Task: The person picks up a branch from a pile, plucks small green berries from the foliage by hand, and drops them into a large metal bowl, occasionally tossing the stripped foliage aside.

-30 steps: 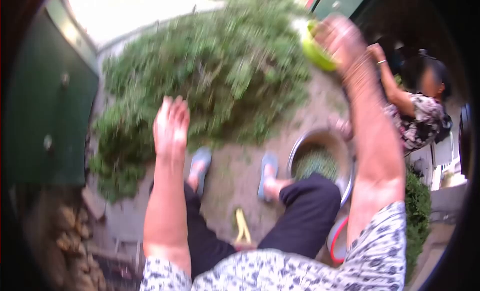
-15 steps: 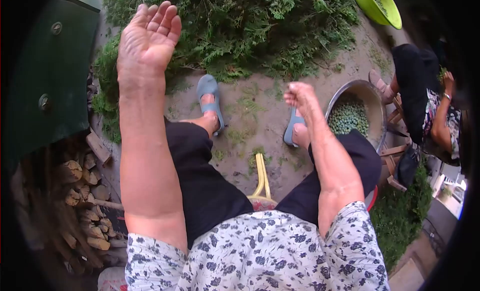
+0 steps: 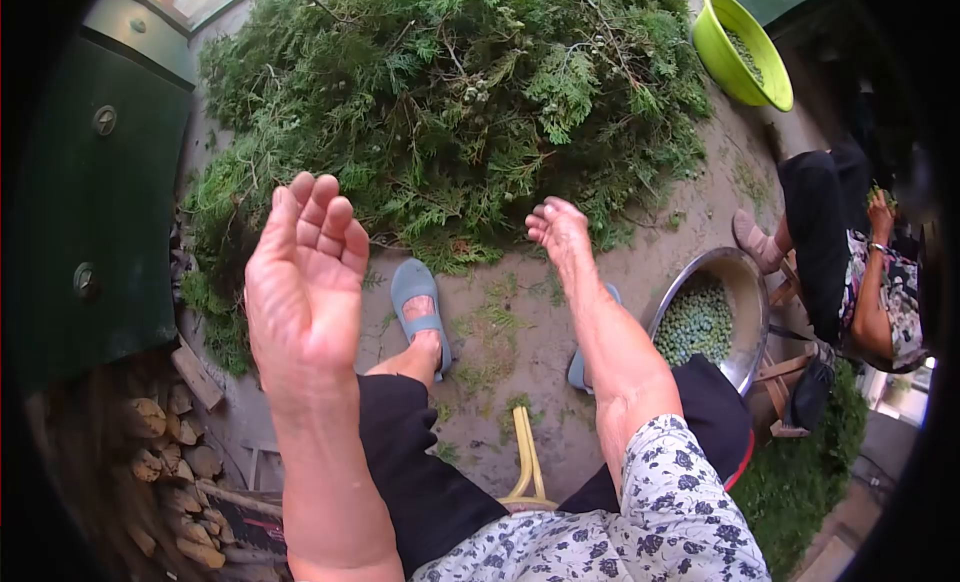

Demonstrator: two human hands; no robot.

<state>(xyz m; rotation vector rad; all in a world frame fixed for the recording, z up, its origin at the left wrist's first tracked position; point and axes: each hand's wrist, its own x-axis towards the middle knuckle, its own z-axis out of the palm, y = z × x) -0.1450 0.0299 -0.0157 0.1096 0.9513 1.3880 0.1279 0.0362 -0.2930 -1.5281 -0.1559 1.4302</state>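
So, the branch pile (image 3: 460,112) is at 12 o'clock, right hand (image 3: 562,227) by its near edge, grip half-curled, can't tell if it's holding anything. Left hand (image 3: 315,272) is palm-up, grip wide. Basin (image 3: 746,302) of green balls (image 3: 692,322) at 3.

Head-worn camera looks steeply down past the lap.

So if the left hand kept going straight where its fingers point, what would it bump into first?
Probably the big pile of green branches, just past the left hand's fingertips, though I can't tell how high the hand is above it.
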